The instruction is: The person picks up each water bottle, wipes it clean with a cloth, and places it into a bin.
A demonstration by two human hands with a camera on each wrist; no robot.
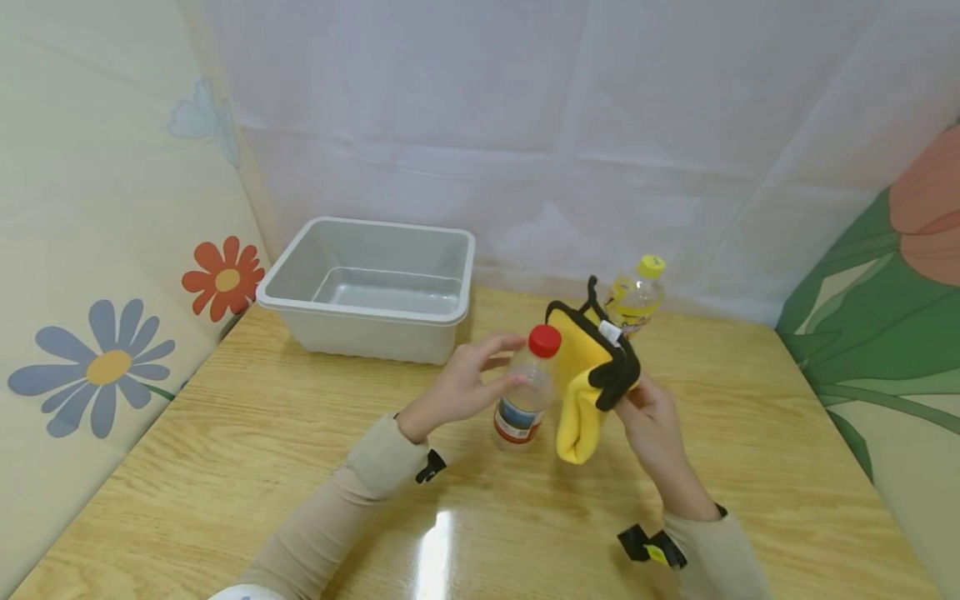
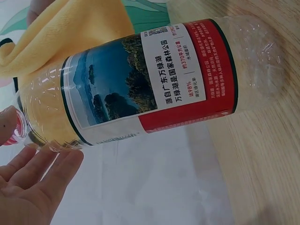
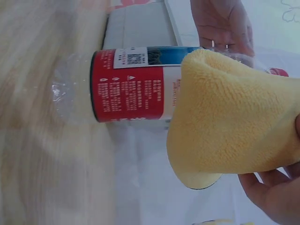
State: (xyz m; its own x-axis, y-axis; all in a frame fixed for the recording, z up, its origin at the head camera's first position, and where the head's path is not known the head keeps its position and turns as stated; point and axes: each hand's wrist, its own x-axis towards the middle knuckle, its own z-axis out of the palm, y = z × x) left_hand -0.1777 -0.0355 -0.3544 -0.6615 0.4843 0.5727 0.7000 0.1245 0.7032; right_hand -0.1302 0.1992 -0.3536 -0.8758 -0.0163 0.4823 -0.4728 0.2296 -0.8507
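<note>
A clear plastic bottle with a red cap and a lake-picture label stands upright on the table. My left hand is at its upper part, thumb over the front of the shoulder, other fingers loosely extended by the neck; in the left wrist view those fingertips lie right at the bottle's edge. My right hand pinches a yellow towel with dark trim and a white tag. The towel hangs folded just right of the bottle and overlaps it in the right wrist view.
A pale grey plastic tub stands at the back left, with nothing visible inside. Behind the towel is a second clear bottle with a yellow cap and label, partly hidden. White cloth hangs along the wooden table's back edge.
</note>
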